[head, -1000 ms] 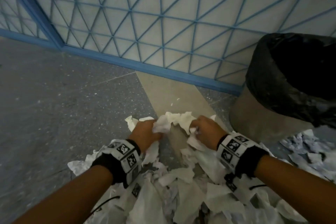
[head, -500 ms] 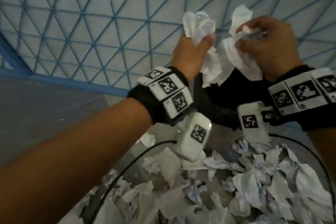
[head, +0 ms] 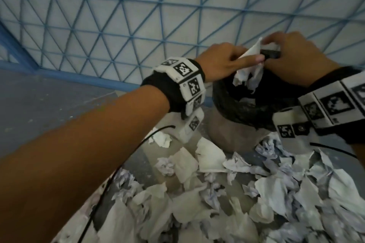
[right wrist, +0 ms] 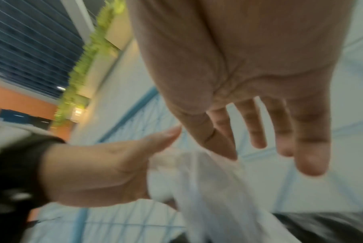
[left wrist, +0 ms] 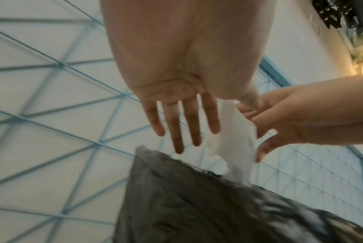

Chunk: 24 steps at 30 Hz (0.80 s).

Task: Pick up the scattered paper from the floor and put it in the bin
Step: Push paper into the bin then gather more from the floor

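Note:
Both hands hover over the mouth of the bin (head: 237,110), a tan tub lined with a black bag (left wrist: 197,197). A bunch of white crumpled paper (head: 246,77) hangs between them, above the opening. My left hand (head: 245,59) has straight, spread fingers (left wrist: 189,125), and its thumb lies against the top of the paper (left wrist: 234,139). My right hand (head: 276,55) is also spread flat, fingers (right wrist: 257,131) straight, brushing the paper (right wrist: 207,189) from the other side. Neither hand curls round it. Several more crumpled pieces (head: 217,193) lie on the floor in front of the bin.
A white wall with a blue lattice (head: 138,16) stands right behind the bin. Grey speckled floor (head: 49,104) stretches to the left. Black cables (head: 110,179) hang from both wrist units over the paper pile.
Both hands rose from the floor pile with paper, came over the bin, and their fingers have straightened from fists, so the paper now slips down between them.

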Motion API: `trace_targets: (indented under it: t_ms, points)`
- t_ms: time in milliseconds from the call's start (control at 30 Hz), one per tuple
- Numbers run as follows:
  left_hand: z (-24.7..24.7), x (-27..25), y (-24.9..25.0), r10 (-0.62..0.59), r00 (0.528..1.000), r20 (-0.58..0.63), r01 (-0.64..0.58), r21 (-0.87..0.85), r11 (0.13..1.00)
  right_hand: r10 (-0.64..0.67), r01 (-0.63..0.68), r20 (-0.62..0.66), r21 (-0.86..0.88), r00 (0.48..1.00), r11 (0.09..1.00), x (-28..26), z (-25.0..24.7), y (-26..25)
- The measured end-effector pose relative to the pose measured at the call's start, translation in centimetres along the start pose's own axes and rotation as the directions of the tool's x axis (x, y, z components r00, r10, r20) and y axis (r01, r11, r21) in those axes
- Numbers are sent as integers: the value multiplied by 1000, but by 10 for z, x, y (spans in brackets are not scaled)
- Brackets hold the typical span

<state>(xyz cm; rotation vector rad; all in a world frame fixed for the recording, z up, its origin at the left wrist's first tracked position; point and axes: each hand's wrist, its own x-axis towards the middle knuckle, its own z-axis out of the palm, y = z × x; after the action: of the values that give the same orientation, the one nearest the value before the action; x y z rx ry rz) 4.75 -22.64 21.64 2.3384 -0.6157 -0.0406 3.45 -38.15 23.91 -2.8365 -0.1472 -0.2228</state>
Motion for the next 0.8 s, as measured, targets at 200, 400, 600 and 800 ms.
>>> trace_targets:
  t_ms: [200, 400, 600, 800]
  points:
    - [-20, -50, -100, -220, 939, -266, 182, -163, 970, -360, 331, 44, 303, 932, 894, -64, 68, -83]
    - [55, -127, -217, -629, 745, 224, 490, 455, 743, 102, -127, 679, -13, 727, 992, -100, 220, -44]
    - [105, -140, -243, -676, 680, 283, 530, 448, 720, 153, -178, 725, -43, 671, 983, -115, 272, -50]
    - [88, -161, -229, -567, 793, 223, 479, 347, 807, -124, 246, 731, -61, 671, 967, -127, 290, -88]
